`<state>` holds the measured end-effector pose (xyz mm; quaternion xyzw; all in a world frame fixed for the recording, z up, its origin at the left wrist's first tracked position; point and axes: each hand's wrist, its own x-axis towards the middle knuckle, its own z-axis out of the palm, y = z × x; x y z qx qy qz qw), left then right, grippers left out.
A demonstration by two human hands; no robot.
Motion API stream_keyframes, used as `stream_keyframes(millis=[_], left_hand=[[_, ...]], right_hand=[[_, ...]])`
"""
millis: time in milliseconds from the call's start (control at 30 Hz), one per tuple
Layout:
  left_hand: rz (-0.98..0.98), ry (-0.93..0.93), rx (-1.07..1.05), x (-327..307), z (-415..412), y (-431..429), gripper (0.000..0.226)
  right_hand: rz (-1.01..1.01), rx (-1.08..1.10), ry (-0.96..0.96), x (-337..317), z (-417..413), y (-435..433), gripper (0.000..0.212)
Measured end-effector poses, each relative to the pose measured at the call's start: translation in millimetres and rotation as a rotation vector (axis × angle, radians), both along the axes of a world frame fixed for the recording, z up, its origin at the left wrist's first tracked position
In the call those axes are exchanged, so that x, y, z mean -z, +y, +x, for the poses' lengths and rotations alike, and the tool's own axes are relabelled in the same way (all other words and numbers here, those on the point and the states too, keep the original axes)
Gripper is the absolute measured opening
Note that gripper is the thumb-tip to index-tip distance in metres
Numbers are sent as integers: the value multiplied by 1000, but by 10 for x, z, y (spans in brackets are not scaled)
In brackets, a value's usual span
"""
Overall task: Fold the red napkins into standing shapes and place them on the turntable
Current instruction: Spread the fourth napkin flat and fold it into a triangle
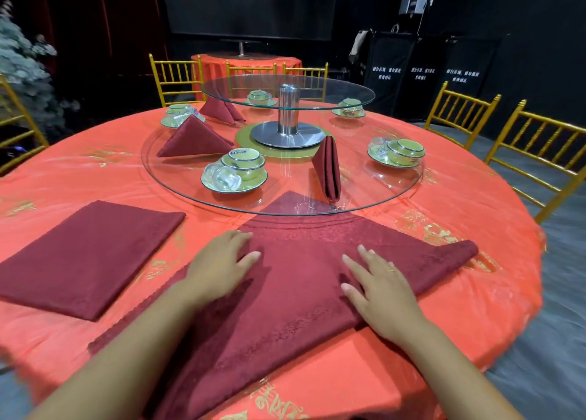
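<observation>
A dark room holds a round table (475,308) draped in orange-red cloth with gold patterns, and gold chairs (459,115) stand around it. In the middle sits a glass turntable (380,186), with a smaller upper glass tier (333,93) raised above it on a metal post.

3 dark red folded shapes already stand on the turntable: a narrow upright napkin (328,169) at the front right, a tent-shaped napkin (193,139) at the left, and a farther tent napkin (220,109) behind it. Cup-and-saucer sets (236,174) sit among them.

In front of the person, a flat napkin (301,280) lies on the table as a wide triangle, its far corner reaching under the turntable's rim. The left hand (218,270) and the right hand (377,293), which wears a ring, both lie open on it. Their fingers are straight, pressing the cloth and gripping nothing.

At the left lies a folded napkin pile (88,258), untouched. The task looks partly done: 3 shapes are placed, 1 is at an early flat fold, and the pile remains. How many napkins the pile holds cannot be told.
</observation>
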<state>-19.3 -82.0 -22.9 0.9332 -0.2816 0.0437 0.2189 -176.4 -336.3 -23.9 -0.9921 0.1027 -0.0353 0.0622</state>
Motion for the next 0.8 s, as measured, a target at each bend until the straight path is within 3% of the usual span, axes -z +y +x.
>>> stream_keyframes(millis=[133,300,467,600,800], left_hand=[[205,53,-6,104,-70,-27,60],[107,145,14,20,-102,94,62],[362,124,81,-70,-364,90,71],[432,35,174,18,-663,-31,72],[468,86,141,151,-535,-184,67]], right_hand=[[61,-134,106,50,18,0,54],[-48,98,118,74,-39,-68,59],[-168,285,92,25,-32,-84,64],[-82,221,96,36,19,-132,67],[-37,65,-1,40,-23,-201,69]])
